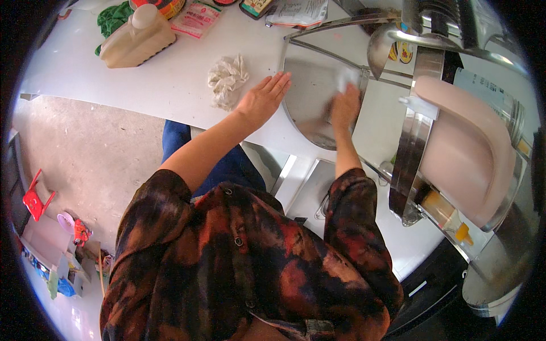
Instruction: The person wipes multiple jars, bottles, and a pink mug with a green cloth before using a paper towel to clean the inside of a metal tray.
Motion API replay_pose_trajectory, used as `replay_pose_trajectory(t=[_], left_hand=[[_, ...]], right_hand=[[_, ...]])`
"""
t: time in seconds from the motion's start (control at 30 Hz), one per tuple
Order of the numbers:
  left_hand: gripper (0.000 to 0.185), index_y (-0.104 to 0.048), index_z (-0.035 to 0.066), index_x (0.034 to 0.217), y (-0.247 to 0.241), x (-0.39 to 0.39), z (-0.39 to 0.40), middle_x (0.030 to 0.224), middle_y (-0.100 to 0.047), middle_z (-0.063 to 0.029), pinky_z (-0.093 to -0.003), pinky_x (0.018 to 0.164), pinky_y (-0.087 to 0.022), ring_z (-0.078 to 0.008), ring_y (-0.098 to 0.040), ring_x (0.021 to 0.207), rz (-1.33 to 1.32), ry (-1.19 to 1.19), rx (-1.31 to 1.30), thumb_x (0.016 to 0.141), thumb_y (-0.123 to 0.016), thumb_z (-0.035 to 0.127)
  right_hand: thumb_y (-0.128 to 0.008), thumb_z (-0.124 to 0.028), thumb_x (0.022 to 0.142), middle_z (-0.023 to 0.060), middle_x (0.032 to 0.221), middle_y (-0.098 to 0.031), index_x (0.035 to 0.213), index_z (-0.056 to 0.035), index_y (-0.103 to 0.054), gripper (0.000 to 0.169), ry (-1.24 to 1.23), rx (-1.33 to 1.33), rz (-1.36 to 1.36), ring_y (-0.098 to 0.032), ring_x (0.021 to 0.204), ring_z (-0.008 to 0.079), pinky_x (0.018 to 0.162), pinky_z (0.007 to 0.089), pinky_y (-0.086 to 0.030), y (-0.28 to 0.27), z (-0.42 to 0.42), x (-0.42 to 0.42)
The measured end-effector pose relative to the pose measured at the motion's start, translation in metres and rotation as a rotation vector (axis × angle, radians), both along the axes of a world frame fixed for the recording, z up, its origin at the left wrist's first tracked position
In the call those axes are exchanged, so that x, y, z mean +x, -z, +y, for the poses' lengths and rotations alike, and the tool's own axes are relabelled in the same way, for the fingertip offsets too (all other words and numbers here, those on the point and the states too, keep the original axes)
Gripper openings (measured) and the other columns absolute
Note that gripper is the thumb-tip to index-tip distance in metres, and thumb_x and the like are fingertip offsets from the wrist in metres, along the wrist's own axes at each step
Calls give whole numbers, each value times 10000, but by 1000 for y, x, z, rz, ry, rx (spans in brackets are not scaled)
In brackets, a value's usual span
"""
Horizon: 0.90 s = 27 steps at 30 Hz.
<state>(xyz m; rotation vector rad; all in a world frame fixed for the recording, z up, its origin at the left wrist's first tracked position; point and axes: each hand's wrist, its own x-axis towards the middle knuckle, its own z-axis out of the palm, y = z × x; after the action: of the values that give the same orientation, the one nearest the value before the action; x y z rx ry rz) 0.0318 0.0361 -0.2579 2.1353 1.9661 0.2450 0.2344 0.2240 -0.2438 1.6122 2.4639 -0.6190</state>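
A curved stainless steel panel [309, 96] with a metal frame lies on the white tabletop [187, 85] before me. My left hand [266, 96] is palm down with its fingers stretched out, the fingertips at the panel's left rim; nothing is in it. Over the panel's right side, my right hand [346, 106] is blurred and grips a white cloth or tissue [347, 79]. Whether that cloth touches the metal, I cannot tell. A crumpled off-white cloth [228, 81] lies just left of my left hand.
A beige plastic jug [136, 40] and a pink printed packet [197, 18] occupy the far left of the table. On the right stands a metal rack [405, 166] with a pinkish plastic basin [460, 157] and an orange-tipped squeeze bottle [463, 233]. A small red chair [36, 200] is at far left.
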Motion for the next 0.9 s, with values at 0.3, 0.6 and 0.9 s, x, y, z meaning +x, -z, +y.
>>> replay_pose_trajectory(t=[0.3, 0.6, 0.9], left_hand=[[538, -348, -9, 1347, -2, 16, -3, 1458, -254, -129, -352, 1100, -198, -254, -220, 1357, 190, 111, -20, 856, -435, 194], [533, -358, -2, 1339, -3, 6, -3, 1446, -279, -128, -340, 1100, -218, -251, -245, 1346, 135, 120, 53, 844, -449, 176], [557, -316, 0, 1362, -3, 8, -3, 1454, -260, -123, -341, 1103, -210, -244, -232, 1350, 127, 112, 31, 849, -447, 173]], right_hand=[[-537, -106, 817, 164, 936, -568, 908, -25, -548, 122, -141, 150, -270, -556, 873, 353, 725, 448, -447, 11, -92, 116], [-538, -119, 848, 147, 854, -575, 912, -47, -556, 98, -193, 349, 240, -577, 793, 336, 698, 423, -463, 47, -54, -23], [-579, -98, 798, 145, 880, -585, 895, -32, -560, 119, -88, 506, -20, -560, 829, 344, 715, 424, -449, 11, 12, 87]])
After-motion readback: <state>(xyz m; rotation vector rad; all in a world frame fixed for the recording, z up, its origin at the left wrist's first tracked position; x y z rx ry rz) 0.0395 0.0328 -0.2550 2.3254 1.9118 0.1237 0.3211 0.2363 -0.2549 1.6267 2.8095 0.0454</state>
